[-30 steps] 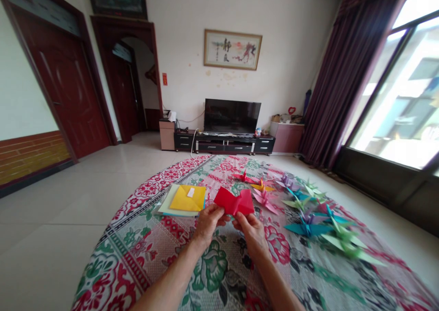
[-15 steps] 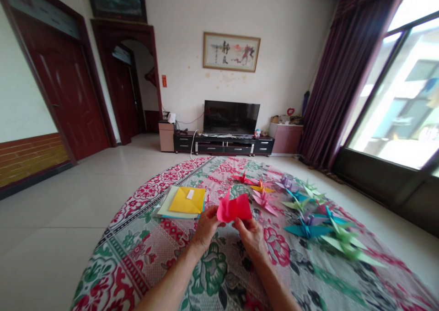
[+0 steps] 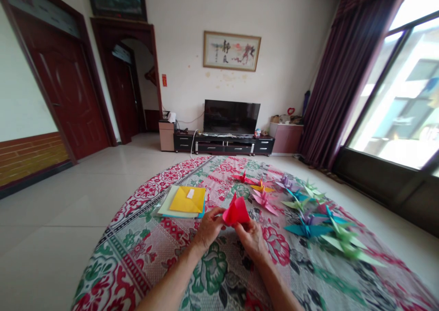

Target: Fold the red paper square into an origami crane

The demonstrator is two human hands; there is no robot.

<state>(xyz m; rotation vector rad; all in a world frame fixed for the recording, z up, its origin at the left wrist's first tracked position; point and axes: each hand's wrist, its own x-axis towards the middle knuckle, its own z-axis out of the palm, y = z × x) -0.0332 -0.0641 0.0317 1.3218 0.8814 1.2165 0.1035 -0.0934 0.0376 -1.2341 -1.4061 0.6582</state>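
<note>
Between my hands, just above the table, is a red sheet of origami paper (image 3: 236, 211), partly folded, with a point sticking up at its top. My left hand (image 3: 210, 228) pinches its left lower edge between thumb and fingers. On the other side, my right hand (image 3: 249, 236) grips the lower right edge, thumb in front and fingers behind the paper. Folded paper cranes in several colours lie to the right, among them a blue crane (image 3: 307, 228), a pink crane (image 3: 264, 200) and a green crane (image 3: 350, 244).
A stack of coloured paper with a yellow sheet (image 3: 185, 202) on top lies left of my hands. The round table has a flowered tablecloth (image 3: 144, 256). Beyond it stand a low black cabinet (image 3: 214, 146) and a television (image 3: 232, 117).
The red paper was spread wider half a second ago; its right side has come inward and it now looks narrower and more pointed. My hands have shifted slightly, both still holding it.
</note>
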